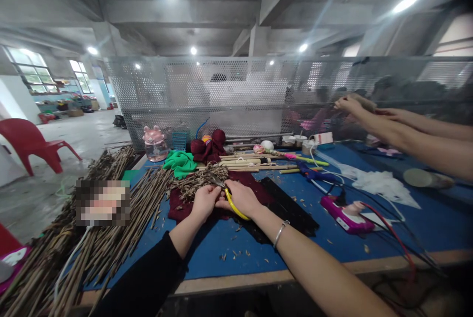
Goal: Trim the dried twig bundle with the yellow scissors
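My right hand [242, 201] is closed around yellow-handled scissors [233, 204], whose metal blades point up and left. Just beside the blades, my left hand [204, 202] pinches its fingertips together; what lies between them is too small to make out. Beyond both hands is a heap of dried, curled plant heads [199, 181], resting on a dark red cloth [179, 211]. Long dried stems [142, 208] fan out to the left of my left hand. Small plant scraps [236, 253] are scattered over the blue table surface [207, 263] in front.
A black sheet [291, 203] and a magenta power strip [347, 216] with cables lie to the right. Behind stand a pink-lidded jar [155, 144], a green cloth [180, 163] and bamboo sticks [240, 163]. A co-worker's arms [414, 132] reach in from the right. Perforated metal [185, 90] borders the back.
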A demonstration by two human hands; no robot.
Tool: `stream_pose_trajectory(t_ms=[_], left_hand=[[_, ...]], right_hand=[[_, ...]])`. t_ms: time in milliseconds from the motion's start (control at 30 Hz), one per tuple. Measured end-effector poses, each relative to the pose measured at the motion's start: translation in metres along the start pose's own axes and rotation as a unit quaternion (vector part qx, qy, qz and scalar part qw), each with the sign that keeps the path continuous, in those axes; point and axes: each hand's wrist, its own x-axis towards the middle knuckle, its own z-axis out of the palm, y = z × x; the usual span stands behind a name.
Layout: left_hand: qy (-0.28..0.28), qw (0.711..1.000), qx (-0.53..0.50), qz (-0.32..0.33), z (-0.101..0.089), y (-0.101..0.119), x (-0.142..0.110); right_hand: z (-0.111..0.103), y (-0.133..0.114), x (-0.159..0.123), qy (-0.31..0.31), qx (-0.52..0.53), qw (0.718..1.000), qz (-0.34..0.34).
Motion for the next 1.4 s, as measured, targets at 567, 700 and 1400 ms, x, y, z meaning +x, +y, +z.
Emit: stream_pose_trajectory(t_ms=[567,700,1400], left_hand=[[0.008,0.983,0.15,0.103,-0.005,0.003,-0.003],[0.024,0.98,0.167,0.105,-0.005,0.004,-0.003],[0.006,0.997,0.048,0.064,-0.002,-0.001,0.002]], right_hand=[[0.007,0.006,0.002,0.023,0.062,0.998,-0.01],[0.005,0.004,0.002,0.023,0.061,0.998,-0.003],[-0.001,0.003,0.0,0.018,0.0,1.0,-0.013]])
